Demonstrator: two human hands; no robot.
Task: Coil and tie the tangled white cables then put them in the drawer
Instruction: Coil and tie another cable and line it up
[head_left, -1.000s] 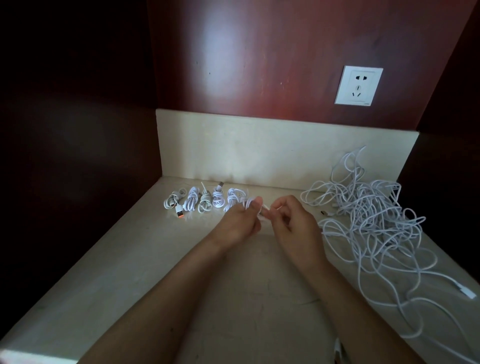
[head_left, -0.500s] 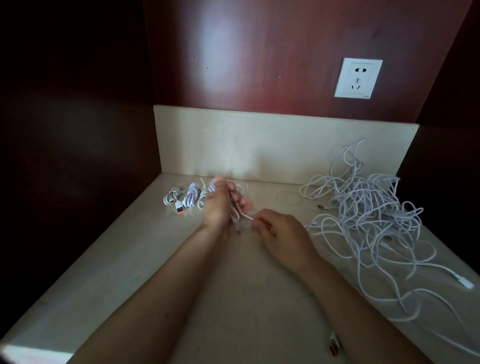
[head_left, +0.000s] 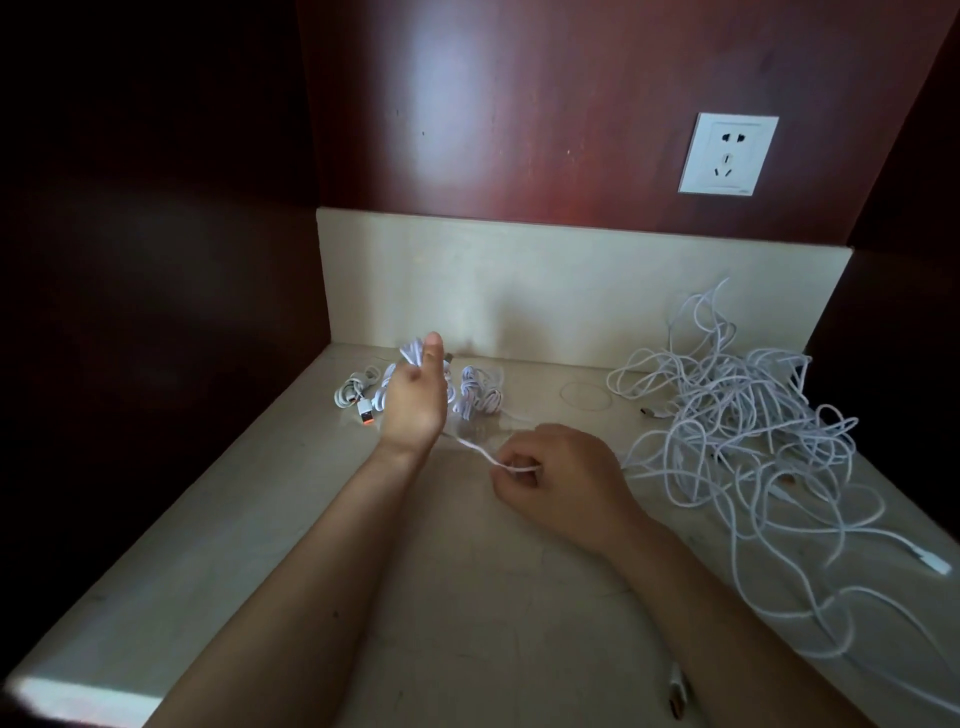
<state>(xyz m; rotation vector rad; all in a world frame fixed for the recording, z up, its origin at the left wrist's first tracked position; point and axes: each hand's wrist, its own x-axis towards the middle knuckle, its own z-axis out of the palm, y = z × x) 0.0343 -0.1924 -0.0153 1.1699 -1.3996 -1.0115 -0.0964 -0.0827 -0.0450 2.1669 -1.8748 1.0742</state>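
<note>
Left grip: lifted over the back of the desk, back of the hand toward me, thumb pointing up, fingers curled round a small coil of white cable.
Coil: its loops show just above and beside my thumb; the rest is hidden behind my hand.
Loose end: one thin white strand runs from under my left grip down and to the right, into my right grip.
Right grip: low over the middle of the desk, fingers curled in, pinching the loose end between thumb and fingers.
Tied bundles: a short row at the back left of the desk, partly hidden behind my left grip; an orange-tipped plug lies at the left end.
Tangled pile: heaped on the right side of the desk, some loops leaning on the pale back edge, near my right grip; long strands trail toward the front.
Desk: pale stone, dark wood panels to the left and behind.
Wall socket: white, on the back panel above the pile.
</note>
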